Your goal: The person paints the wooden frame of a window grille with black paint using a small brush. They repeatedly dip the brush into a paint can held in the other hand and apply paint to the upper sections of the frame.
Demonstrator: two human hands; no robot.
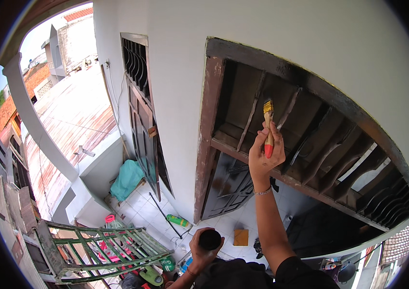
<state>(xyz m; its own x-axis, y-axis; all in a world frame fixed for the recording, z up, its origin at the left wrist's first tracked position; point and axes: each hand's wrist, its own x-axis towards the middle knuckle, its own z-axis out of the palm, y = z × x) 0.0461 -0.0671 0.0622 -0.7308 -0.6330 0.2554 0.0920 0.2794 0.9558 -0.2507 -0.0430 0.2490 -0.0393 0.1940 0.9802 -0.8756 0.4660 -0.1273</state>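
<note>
My right hand [261, 163] is raised and closed round the wooden handle of a paintbrush [268, 120]. The brush has a red handle end, and its bristles point up toward the slats inside the transom above a doorway. The transom frame [291, 71] is dark along its top, while its left post is worn brown. Vertical wooden slats [292, 107] stand inside it, some pale and scuffed, some dark. Lower down, my left hand [197, 248] is wrapped round a cup [210, 239] with a dark inside; its contents cannot be made out.
A green metal ladder [101, 253] stands at the lower left. Below are white floor tiles [142, 202], a teal cloth cover [128, 179], a green bottle [178, 221] and a yellow-brown square [241, 237]. A dark door [228, 185] hangs under the transom; another door [143, 130] stands left.
</note>
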